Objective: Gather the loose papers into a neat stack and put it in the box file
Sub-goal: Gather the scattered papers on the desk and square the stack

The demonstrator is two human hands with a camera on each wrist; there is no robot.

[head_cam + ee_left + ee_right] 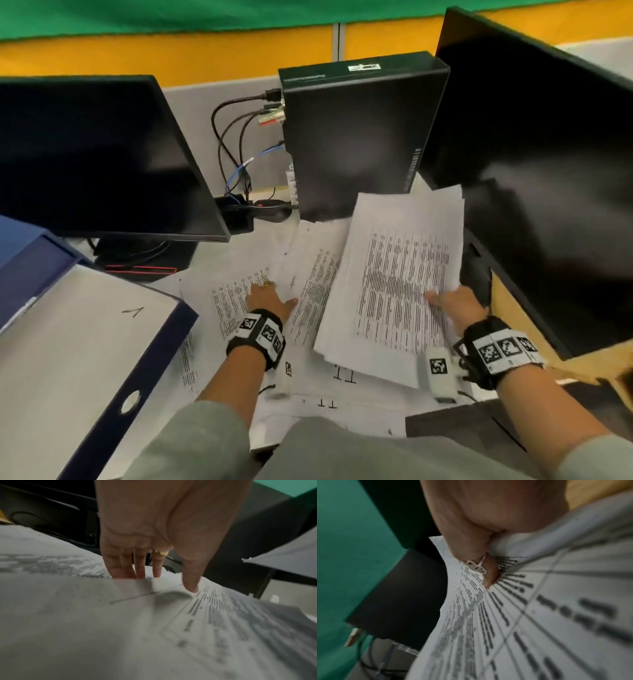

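Note:
Printed loose papers (308, 387) lie spread over the desk in front of me. My right hand (452, 305) grips a thick stack of papers (394, 274) by its near right edge and holds it tilted above the loose ones. In the right wrist view the ringed thumb (488, 574) presses on the top sheet (539, 615), and the fingers are hidden beneath. My left hand (270, 298) lies on the loose sheets with straight fingers. In its wrist view the thumb presses a sheet (120, 628) while a raised paper edge hides the fingertips (140, 568). The blue box file (113, 394) lies open at the left with white sheets inside.
A dark monitor (96, 154) stands at the back left and a larger one (531, 154) at the right. Between them are a black computer case (352, 137) and cables (236, 147). The wooden desk edge (520, 318) shows at the right.

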